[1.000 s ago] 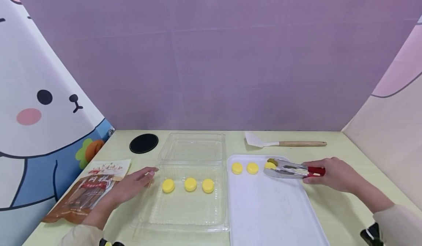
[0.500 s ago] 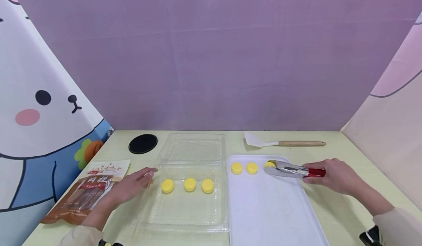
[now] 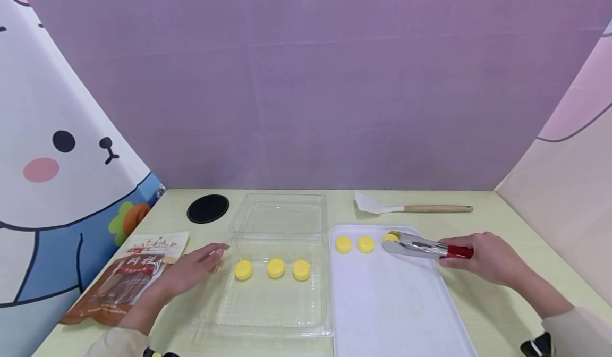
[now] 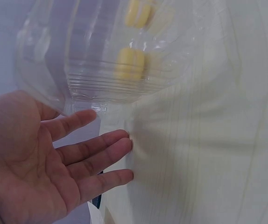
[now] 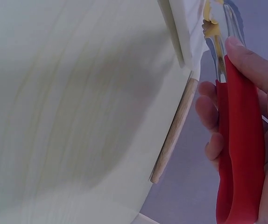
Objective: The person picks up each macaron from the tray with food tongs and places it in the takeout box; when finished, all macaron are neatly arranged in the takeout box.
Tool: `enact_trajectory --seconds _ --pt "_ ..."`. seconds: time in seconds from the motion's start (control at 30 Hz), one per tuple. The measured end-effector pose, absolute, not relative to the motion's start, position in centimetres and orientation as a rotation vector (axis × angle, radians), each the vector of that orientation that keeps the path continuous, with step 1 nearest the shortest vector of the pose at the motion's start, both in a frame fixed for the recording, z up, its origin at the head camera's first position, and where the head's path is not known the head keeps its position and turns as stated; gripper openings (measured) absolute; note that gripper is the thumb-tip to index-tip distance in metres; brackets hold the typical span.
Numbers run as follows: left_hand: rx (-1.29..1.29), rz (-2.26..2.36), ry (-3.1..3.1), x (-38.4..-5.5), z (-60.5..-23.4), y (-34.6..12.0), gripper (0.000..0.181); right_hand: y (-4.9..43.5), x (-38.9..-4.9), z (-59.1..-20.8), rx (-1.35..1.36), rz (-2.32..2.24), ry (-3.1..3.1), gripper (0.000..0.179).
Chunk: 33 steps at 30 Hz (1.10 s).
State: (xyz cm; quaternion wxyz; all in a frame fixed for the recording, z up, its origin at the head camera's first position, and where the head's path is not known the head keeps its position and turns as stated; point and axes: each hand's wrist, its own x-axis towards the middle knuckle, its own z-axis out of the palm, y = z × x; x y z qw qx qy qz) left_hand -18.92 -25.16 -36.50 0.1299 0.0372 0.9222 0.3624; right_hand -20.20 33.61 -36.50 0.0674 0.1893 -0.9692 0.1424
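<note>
My right hand [image 3: 485, 257] grips red-handled metal tongs [image 3: 425, 246], thumb on one arm and fingers round the other. The tongs' tips lie around a yellow macaron [image 3: 389, 237] at the far end of the white tray [image 3: 387, 304], partly hiding it. Two more macarons, one of them the middle macaron [image 3: 365, 244], sit left of it in a row. My left hand [image 4: 45, 158] has its fingers extended at the left side of the clear plastic box [image 3: 268, 306], thumb tip at its rim. Three macarons, including a central macaron [image 3: 275, 268], stand in the box.
The box's hinged lid [image 3: 282, 213] lies folded back. Behind the tray is a spatula [image 3: 382, 208] with a wooden handle. A black disc [image 3: 207, 209] sits at the back left, and a brown food packet [image 3: 129, 277] lies beside my left forearm.
The tongs' arms have drawn together on the right-hand macaron in the tray row. My left hand, the box and the other macarons stay where they were.
</note>
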Motion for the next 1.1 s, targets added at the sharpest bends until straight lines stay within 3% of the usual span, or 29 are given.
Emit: enact_trajectory --seconds 0.3,0.83,1.1 --pt "0.110 1.057 2.678 -18.8 -36.5 -25.2 0.056 33.3 -19.9 -35.8 0.565 0.481 -2.908 0.051" --pt "0.122 1.065 2.669 -18.8 -36.3 -25.3 0.054 29.9 -20.3 -30.2 0.727 0.345 -2.815 0.046" --pt "0.092 1.063 2.670 -18.8 -36.4 -25.2 0.058 29.8 -20.4 -30.2 0.711 0.217 -2.898 0.047"
